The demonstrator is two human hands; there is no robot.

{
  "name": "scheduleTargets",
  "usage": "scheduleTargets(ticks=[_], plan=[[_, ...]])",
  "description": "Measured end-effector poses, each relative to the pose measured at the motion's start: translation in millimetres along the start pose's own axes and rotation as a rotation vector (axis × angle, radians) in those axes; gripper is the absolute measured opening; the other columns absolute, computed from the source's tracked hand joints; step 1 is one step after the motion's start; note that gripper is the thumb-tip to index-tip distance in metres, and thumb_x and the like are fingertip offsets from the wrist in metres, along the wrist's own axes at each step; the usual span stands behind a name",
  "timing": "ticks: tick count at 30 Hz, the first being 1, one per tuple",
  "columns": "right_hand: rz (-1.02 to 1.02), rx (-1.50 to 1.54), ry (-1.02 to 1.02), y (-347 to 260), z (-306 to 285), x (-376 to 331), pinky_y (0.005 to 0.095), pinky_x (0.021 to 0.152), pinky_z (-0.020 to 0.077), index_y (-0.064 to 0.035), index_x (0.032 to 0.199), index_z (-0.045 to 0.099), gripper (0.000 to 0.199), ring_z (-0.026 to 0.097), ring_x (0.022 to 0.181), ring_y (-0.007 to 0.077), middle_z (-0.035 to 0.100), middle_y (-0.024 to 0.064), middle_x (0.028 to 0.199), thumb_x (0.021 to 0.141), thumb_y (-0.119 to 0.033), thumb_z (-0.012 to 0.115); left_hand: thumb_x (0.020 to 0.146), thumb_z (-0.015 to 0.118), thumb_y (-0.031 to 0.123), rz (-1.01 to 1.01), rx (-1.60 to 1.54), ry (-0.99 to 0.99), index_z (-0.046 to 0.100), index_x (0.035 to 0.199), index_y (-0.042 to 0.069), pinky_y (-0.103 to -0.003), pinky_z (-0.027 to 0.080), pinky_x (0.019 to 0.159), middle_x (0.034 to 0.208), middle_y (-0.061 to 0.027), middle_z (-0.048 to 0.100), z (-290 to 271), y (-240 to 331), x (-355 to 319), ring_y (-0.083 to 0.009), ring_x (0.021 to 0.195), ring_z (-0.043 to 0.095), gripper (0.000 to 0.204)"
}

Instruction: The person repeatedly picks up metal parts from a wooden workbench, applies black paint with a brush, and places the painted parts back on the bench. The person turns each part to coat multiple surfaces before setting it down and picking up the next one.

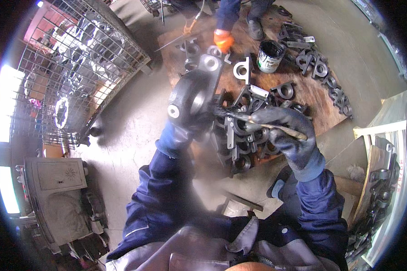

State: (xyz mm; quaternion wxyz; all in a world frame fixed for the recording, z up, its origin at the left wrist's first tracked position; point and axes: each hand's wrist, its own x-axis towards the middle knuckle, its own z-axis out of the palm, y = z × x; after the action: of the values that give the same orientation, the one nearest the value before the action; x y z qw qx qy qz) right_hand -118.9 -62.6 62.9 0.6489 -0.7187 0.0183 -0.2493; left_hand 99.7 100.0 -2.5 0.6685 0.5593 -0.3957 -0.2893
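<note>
In front of me my left hand [182, 133], in a dark glove with a blue cuff, holds up a bearing housing [185, 90] from below. The housing has a black painted body, a round bore and bare metal faces with bolt holes; it hides most of my fingers. My right hand [287, 128], also gloved, is closed around the wooden handle of a paintbrush [240, 117]. The black bristles are at the housing's right side; whether they touch it I cannot tell. Beneath the brush lie several more housings [242, 162], piled on a brown board [316, 83].
An open can of black paint [269, 58] stands on the board. Across from me, a co-worker's orange-gloved hand [223, 40] is among other housings. A wire cage of metal parts [95, 58] stands left, a grey cabinet [61, 174] lower left, a crate of parts [382, 180] right.
</note>
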Motion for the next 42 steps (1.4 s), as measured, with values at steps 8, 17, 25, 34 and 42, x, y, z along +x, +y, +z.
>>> scheduleTargets(ticks=[8,17,25,34,42], plan=[[-0.068,0.214,-0.027,14,20,8,0.0345,0.088,0.0533,0.006,0.115,0.061,0.041,0.067,0.1,0.0237,0.067,0.0155,0.109,0.096,-0.03,0.06,0.08,0.073,0.013,-0.085,0.153,-0.029,0.046,0.134,-0.002,-0.033,0.052,0.073,0.112,-0.0142,0.06,-4,-9,-5,-0.022,0.087,0.062,0.062],[-0.064,0.028,-0.006,16,19,4,0.0327,0.086,0.0543,0.0048,0.114,0.061,0.039,0.068,0.096,0.0213,0.067,0.0139,0.107,0.098,-0.03,0.057,0.076,0.077,0.023,0.015,0.376,-0.018,0.052,0.129,-0.004,-0.042,0.049,0.088,0.123,-0.0206,0.057,-1,6,-3,-0.0339,0.103,0.06,0.064],[0.023,0.146,0.089,12,17,5,0.0357,0.084,0.057,0.0042,0.114,0.061,0.037,0.069,0.093,0.0221,0.066,0.0145,0.11,0.099,-0.028,0.055,0.082,0.071,0.018,0.297,0.504,0.018,0.051,0.129,-0.001,-0.037,0.05,0.08,0.112,-0.0134,0.057,23,18,6,-0.0268,0.095,0.058,0.055],[0.147,0.388,0.082,8,25,2,0.0352,0.08,0.0583,0.0044,0.112,0.061,0.031,0.069,0.091,0.0236,0.066,0.0156,0.108,0.099,-0.023,0.052,0.091,0.064,0.011,-0.09,-0.049,0.005,0.052,0.126,0.002,-0.028,0.051,0.074,0.106,-0.0061,0.06,19,11,-12,-0.0139,0.085,0.059,0.038],[0.243,0.538,0.23,8,31,4,0.0349,0.086,0.0571,0.001,0.113,0.061,0.023,0.066,0.102,0.0232,0.064,0.0133,0.114,0.096,-0.012,0.054,0.092,0.063,0.01,-0.058,0.091,-0.043,0.052,0.125,0.002,-0.028,0.051,0.073,0.107,-0.0061,0.06,19,10,-5,-0.0138,0.084,0.059,0.036]])
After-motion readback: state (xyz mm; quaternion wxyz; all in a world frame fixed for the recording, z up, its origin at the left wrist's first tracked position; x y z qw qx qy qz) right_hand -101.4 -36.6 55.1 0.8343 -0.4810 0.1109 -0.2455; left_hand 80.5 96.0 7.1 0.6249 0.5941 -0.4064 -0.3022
